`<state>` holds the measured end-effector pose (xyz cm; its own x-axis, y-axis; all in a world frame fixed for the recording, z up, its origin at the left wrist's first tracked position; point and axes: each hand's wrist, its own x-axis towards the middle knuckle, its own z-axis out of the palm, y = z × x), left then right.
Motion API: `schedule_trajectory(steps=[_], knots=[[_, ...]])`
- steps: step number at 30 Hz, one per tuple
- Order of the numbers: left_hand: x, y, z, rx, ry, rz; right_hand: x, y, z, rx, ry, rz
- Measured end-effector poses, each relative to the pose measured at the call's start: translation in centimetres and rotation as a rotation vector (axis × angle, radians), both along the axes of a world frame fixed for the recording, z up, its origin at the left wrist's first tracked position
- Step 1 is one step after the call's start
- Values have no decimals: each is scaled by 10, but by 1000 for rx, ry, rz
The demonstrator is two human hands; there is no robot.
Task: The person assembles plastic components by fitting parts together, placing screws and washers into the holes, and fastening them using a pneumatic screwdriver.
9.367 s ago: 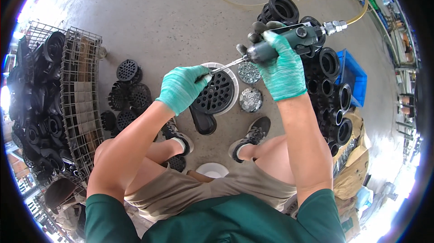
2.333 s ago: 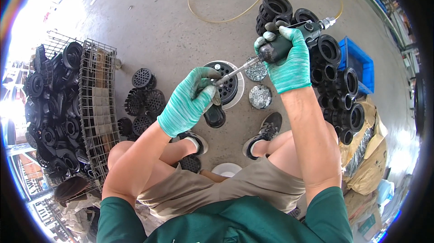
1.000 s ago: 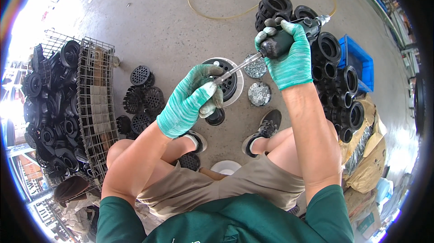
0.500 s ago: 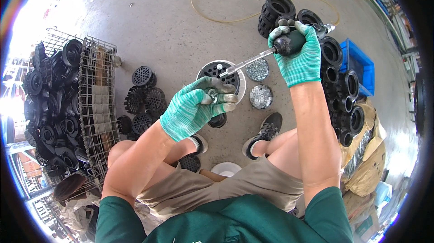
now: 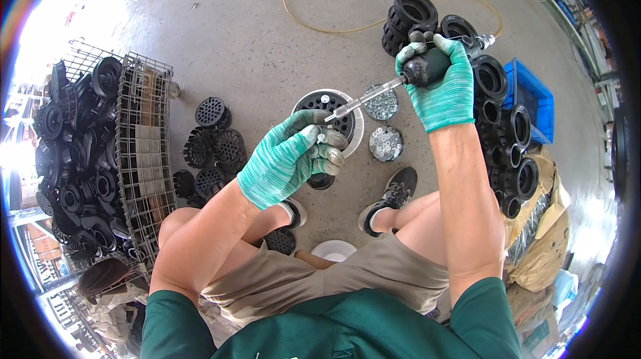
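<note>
My right hand (image 5: 441, 92), in a green and grey glove, is wrapped round the dark body of an air screwdriver (image 5: 427, 67). Its long shaft slants down to the left and ends just above my left fingers. My left hand (image 5: 277, 159), gloved alike, pinches a small metal fastener (image 5: 321, 137) between thumb and fingers; its exact kind is too small to tell. Beneath the hands a black perforated disc (image 5: 310, 103) rests within a white round rim (image 5: 358, 133), with a pale fastener head (image 5: 325, 99) on it. My left hand partly covers the disc.
Right of the disc stand two round containers of small metal parts (image 5: 382, 103) and pale washers (image 5: 386, 143). Black perforated parts (image 5: 211, 112) lie at left beside a wire cage (image 5: 143, 152). Black rings (image 5: 489, 77) and a blue crate (image 5: 544, 109) stand at right. A yellow hose (image 5: 314, 28) crosses the floor.
My left fingers have curled further inward, and the small fastener has shifted up and right in their grip. The screwdriver's tip has dropped slightly, closer to my left fingers.
</note>
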<state>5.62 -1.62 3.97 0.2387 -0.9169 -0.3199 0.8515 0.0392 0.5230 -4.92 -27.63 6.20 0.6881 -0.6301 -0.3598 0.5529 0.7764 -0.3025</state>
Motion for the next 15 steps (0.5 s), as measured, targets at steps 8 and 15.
schedule_trajectory(steps=[8, 15], knots=[[1, -1, 1, 136, -86, 45, -2, 0, 1, -32, 16, -7], [-2, -5, 4, 196, -178, 189, -2, 3, -1, -26, 19, -4]])
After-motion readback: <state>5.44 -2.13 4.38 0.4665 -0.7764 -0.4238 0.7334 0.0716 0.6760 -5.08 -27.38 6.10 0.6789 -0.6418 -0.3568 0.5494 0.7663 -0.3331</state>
